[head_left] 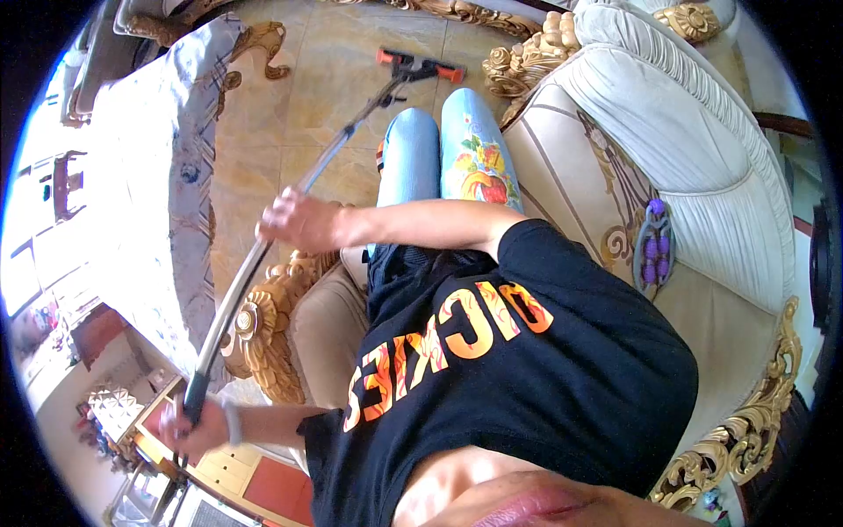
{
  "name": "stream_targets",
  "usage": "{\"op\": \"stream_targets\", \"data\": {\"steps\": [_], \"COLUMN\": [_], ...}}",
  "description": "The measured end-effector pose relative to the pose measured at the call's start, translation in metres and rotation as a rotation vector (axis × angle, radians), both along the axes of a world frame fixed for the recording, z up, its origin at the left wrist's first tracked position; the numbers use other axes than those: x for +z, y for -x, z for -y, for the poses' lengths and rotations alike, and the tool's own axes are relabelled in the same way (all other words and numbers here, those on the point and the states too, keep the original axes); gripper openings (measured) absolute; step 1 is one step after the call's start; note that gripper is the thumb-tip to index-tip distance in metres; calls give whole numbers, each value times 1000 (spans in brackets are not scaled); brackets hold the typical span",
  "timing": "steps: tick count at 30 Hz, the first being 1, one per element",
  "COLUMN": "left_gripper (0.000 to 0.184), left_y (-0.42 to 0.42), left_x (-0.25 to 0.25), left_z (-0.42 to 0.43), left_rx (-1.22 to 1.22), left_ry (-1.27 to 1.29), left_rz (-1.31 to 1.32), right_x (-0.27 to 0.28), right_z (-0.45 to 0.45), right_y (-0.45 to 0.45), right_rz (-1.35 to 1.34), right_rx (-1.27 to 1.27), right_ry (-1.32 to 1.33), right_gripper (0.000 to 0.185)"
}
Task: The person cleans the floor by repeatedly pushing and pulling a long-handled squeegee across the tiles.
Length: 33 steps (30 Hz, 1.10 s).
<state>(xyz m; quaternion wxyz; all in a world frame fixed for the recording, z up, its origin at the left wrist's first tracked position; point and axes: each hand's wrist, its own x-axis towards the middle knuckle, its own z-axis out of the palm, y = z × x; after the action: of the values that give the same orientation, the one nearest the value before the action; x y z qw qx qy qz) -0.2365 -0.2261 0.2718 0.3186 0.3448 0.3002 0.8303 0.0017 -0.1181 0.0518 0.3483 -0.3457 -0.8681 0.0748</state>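
Observation:
A long pole (228,303) slants from lower left up to a black head with orange ends (402,66), which rests on the tiled floor beyond the knees. My right hand (299,220) reaches across my body, its fingers closed round the middle of the pole. Lower down, my left hand (195,429), with a pale band at the wrist, is wrapped round the dark grip at the pole's upper end; its fingers are a little blurred.
I sit on a cream sofa (711,321) with carved gold trim. A purple-beaded object (654,246) lies on it at the right. At the left stands a table with a pale patterned cloth (189,176). Gold carved armrests (268,329) flank the pole. Cabinets (230,470) show at lower left.

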Motion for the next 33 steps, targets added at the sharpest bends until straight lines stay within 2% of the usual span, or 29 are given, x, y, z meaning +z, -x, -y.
{"op": "stream_targets", "data": {"steps": [1, 2, 4, 5, 7, 8, 11, 12, 13, 14, 15, 17, 18, 19, 21, 22, 25, 26, 27, 29, 30, 32, 33], "left_gripper": [23, 17, 7, 7, 4, 7, 27, 25, 23, 21, 19, 18, 15, 13, 9, 9, 10, 10, 10, 9, 9, 12, 13], "left_y": [20, 22, 20, 4, 34, 44, 108, 105, 94, 84, 69, -6, -30, -49, -75, -89, -110, -108, -104, -85, -74, -67, -53], "left_x": [18, 28, 29, 31, 6, -3, -42, -55, -69, -83, -96, -109, -120, -131, -154, -159, -158, -156, -153, -141, -133, -91, -68], "left_z": [15, 22, 19, 14, 13, 13, 25, 22, 12, 4, -7, -31, -38, -43, -52, -55, -60, -55, -48, -38, -35, -31, -27], "left_rx": [-193, 116, 799, 832, 855, 797, 676, 650, 622, 680, 735, 677, 628, 578, 297, 295, 242, 198, 158, 131, 124, 318, 334], "left_ry": [-78, -119, -73, -93, -93, -73, -12, -43, -73, -47, -21, 45, 98, 151, 150, 161, 194, 206, 218, 187, 157, 144, 157], "left_rz": [244, 145, -454, -345, -377, -181, -288, -257, -226, -201, -175, -36, -24, -14, 128, 168, 254, 261, 266, 154, 121, -108, -115], "right_x": [11, 12, 9, 1, -6, -11, -37, -44, -53, -84, -82, -103, -102, -75, -111, -119, -104, -98, -99, -102, -96, -58, -47], "right_z": [7, 11, 15, 16, 9, 5, -4, -7, -11, -19, -25, -39, -46, -41, -59, -62, -55, -52, -46, -38, -34, -21, -17], "right_y": [10, 19, 38, 48, 54, 54, 57, 51, 43, 42, 21, -3, -28, -59, -93, -108, -134, -128, -122, -110, -102, -84, -71], "right_rz": [-9, -57, -111, -144, -71, -34, 15, 67, 77, -10, 43, -9, 61, 78, 246, 298, 269, 339, 334, 317, 289, 234, 199], "right_rx": [69, 118, 204, 218, 265, 290, 273, 237, 212, 120, 68, -4, -2, -67, -117, -173, -99, -136, -166, -242, -198, -127, -83], "right_ry": [35, -25, 0, -10, 35, 52, 52, 48, 40, -129, -119, 108, 158, 358, 162, 116, 222, 294, 242, 129, 149, 231, 205], "right_gripper": [25, 24, 24, 24, 25, 25, 27, 29, 29, 26, 28, 21, 21, 23, 25, 26, 26, 27, 28, 29, 29, 30, 30]}}
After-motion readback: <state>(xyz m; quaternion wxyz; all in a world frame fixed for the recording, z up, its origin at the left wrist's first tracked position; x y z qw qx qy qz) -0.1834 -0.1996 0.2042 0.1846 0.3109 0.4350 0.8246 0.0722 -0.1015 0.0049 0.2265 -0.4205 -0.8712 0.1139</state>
